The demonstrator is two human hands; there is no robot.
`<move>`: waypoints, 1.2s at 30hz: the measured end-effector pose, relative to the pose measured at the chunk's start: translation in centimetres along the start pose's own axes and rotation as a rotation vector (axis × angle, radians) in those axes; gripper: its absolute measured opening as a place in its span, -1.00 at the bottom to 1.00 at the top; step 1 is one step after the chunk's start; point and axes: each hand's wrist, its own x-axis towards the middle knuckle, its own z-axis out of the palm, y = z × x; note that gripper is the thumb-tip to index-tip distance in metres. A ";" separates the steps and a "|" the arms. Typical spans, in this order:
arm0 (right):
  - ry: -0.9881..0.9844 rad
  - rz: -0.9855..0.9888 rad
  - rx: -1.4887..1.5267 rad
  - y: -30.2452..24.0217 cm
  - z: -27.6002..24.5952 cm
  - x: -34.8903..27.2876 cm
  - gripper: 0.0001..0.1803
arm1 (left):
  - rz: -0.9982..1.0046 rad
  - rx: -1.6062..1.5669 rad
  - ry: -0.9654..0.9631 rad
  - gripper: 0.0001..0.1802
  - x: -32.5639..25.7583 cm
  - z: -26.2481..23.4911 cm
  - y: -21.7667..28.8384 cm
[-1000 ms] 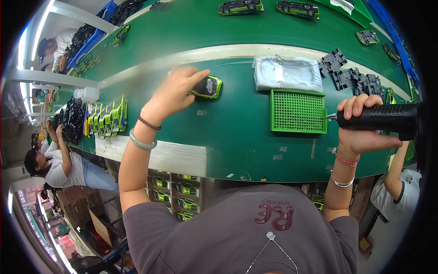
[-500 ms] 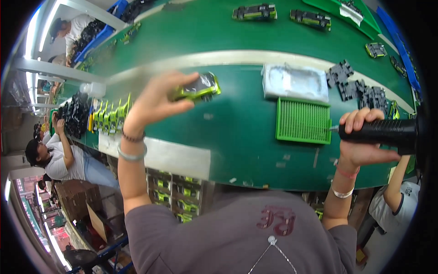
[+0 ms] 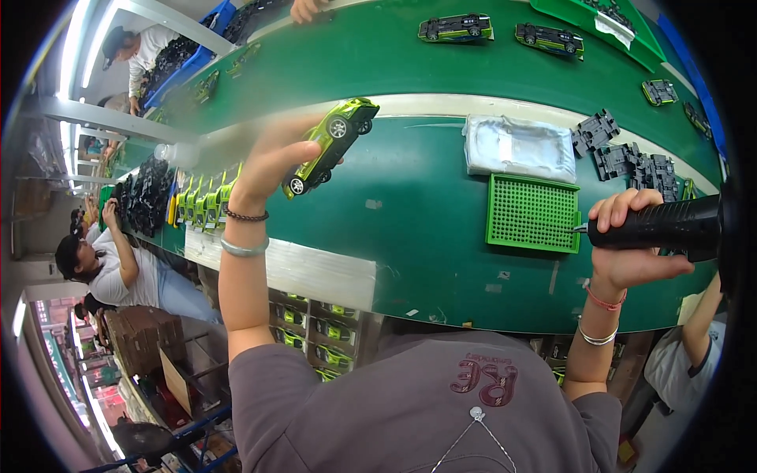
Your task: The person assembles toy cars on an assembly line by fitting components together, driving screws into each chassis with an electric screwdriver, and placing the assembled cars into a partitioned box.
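My left hand (image 3: 268, 162) grips a lime-green toy car (image 3: 333, 146) above the green tabletop. The car is tilted, with its wheels and dark underside turned toward the right. My right hand (image 3: 619, 256) is wrapped round a black electric screwdriver (image 3: 658, 226) that lies level and points left. The screwdriver's tip is at the right edge of a green tray (image 3: 491, 213) full of small holes; whether it touches the tray I cannot tell. Just behind the tray sits a pale padded block (image 3: 482, 150) with a car-shaped hollow.
Black car chassis parts (image 3: 623, 162) lie right of the block. Upturned toy cars (image 3: 456, 29) sit on the far belt. Green car bodies (image 3: 206, 201) and a black pile of parts (image 3: 146, 197) stand at left. Co-workers (image 3: 98, 256) are at the left and right; another hand (image 3: 306, 9) reaches in at the far edge.
My left hand has turned the toy car from roof-up to a steep tilt that shows its wheels. My right hand holds the screwdriver almost where it was. A co-worker's hand has appeared at the far edge.
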 end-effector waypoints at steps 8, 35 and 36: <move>0.006 0.028 0.020 0.0 -0.3 0.2 0.05 | -0.001 -0.140 -0.049 -0.31 0.6 -0.4 0.5; 0.013 -0.059 -0.075 -1.9 1.6 -0.1 0.04 | 0.443 0.407 0.065 -0.24 11.4 14.1 -5.6; 0.028 -0.036 -0.056 -1.8 1.7 -0.1 0.04 | 0.404 0.616 0.039 -0.19 10.8 13.4 -5.9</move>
